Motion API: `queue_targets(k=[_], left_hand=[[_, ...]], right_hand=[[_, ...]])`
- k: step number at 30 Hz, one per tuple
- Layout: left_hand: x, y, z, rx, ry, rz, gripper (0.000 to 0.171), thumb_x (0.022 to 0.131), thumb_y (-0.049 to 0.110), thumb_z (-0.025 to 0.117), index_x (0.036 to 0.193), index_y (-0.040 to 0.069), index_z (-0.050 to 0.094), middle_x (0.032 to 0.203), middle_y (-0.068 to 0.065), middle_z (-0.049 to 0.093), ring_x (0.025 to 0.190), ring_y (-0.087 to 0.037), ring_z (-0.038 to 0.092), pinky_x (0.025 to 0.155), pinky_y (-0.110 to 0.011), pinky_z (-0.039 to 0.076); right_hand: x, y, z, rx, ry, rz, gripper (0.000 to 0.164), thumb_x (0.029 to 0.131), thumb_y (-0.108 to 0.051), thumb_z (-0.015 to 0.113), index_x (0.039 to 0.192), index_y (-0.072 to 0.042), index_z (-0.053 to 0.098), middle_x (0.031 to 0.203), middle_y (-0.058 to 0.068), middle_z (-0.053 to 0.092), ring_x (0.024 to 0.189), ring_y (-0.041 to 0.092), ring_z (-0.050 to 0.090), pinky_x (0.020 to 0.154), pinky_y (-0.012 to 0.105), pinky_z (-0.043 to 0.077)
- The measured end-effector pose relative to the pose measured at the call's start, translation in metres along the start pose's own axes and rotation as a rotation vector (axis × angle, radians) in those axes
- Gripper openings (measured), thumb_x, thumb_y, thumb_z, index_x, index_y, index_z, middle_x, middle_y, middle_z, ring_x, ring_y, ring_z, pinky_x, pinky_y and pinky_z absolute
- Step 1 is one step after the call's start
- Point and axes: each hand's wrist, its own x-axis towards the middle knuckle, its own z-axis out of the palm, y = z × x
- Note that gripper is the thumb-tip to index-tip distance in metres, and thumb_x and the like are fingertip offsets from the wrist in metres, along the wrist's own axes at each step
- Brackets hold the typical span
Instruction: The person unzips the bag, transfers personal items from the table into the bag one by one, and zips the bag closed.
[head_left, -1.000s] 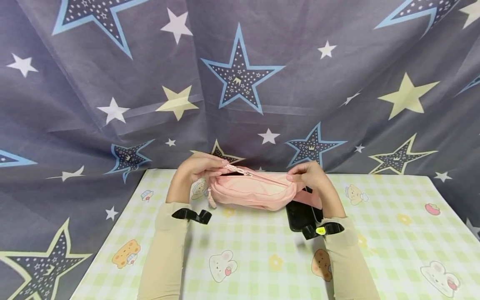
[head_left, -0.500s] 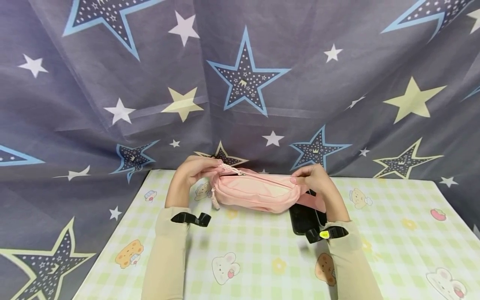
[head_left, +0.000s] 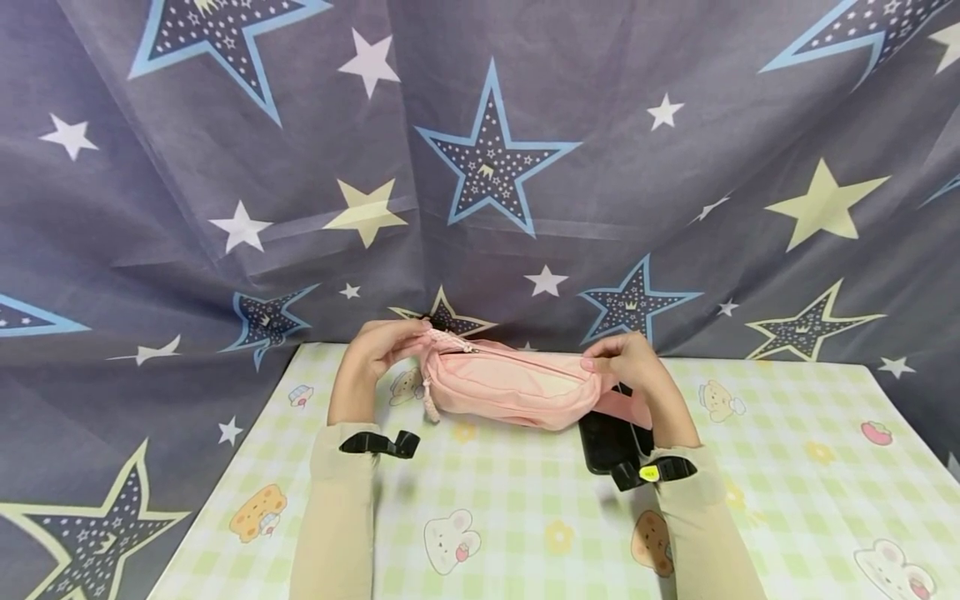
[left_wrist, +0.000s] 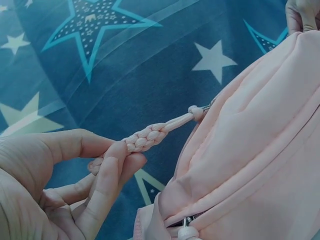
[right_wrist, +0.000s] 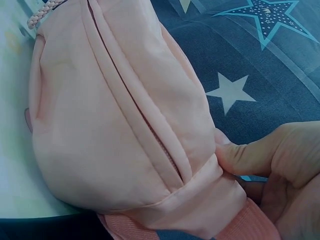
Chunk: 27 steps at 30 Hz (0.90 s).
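Observation:
A pink waist bag (head_left: 517, 387) is held up between both hands over the far part of the table. My left hand (head_left: 378, 343) pinches a braided cord zipper pull (left_wrist: 145, 138) between thumb and fingers, and the cord is taut to the slider. A short dark gap in the top zipper (head_left: 525, 360) shows at the bag's left end; right of the slider it looks closed. At the bag's right end, my right hand (right_wrist: 290, 170) pinches the fabric by the pink strap (right_wrist: 247, 225). A second braided pull (head_left: 431, 402) dangles at the left end.
Under the right wrist is a flat black object (head_left: 606, 446), partly hidden; its kind is unclear. The table wears a green-checked cloth (head_left: 517, 483) with cartoon prints. A dark star-patterned curtain (head_left: 585, 75) rises right behind it.
My left hand has drawn the zipper slider leftward along the bag, and the dark gap has become shorter. My right hand keeps its grip on the right end. The head view has shifted slightly.

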Motion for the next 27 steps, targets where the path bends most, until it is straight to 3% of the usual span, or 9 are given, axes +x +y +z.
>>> queue_targets(k=[10, 15, 22, 27], left_hand=[[0.006, -0.007, -0.017, -0.101, 0.006, -0.029, 0.028, 0.094, -0.006, 0.061, 0.076, 0.009, 0.075, 0.068, -0.001, 0.075, 0.062, -0.007, 0.073, 0.063, -0.016, 0.060], [0.006, -0.011, -0.021, -0.136, 0.001, -0.010, 0.031, 0.095, -0.005, 0.060, 0.073, 0.010, 0.075, 0.067, -0.001, 0.074, 0.062, -0.006, 0.073, 0.063, -0.015, 0.060], [0.002, -0.016, -0.032, -0.180, 0.071, 0.020, 0.033, 0.096, -0.004, 0.060, 0.073, 0.012, 0.077, 0.069, 0.001, 0.075, 0.062, -0.005, 0.072, 0.066, -0.016, 0.061], [0.001, -0.014, -0.034, -0.223, 0.077, 0.039, 0.032, 0.096, -0.005, 0.061, 0.073, 0.011, 0.077, 0.067, 0.000, 0.074, 0.060, -0.006, 0.072, 0.063, -0.015, 0.060]], right_hand=[[0.001, 0.001, 0.004, -0.016, 0.004, -0.003, 0.019, 0.091, -0.007, 0.076, 0.102, 0.009, 0.075, 0.071, -0.007, 0.068, 0.067, 0.011, 0.056, 0.056, 0.024, 0.050], [0.000, 0.002, 0.002, -0.017, 0.014, 0.004, 0.020, 0.091, -0.008, 0.076, 0.102, 0.009, 0.075, 0.071, -0.007, 0.068, 0.068, 0.012, 0.057, 0.057, 0.025, 0.052], [0.000, 0.003, 0.003, -0.011, 0.009, 0.002, 0.020, 0.091, -0.007, 0.076, 0.102, 0.009, 0.075, 0.071, -0.006, 0.069, 0.065, 0.012, 0.058, 0.055, 0.026, 0.053], [0.002, 0.002, 0.001, -0.018, 0.012, -0.008, 0.020, 0.091, -0.007, 0.076, 0.101, 0.010, 0.075, 0.070, -0.006, 0.069, 0.064, 0.012, 0.058, 0.055, 0.026, 0.053]])
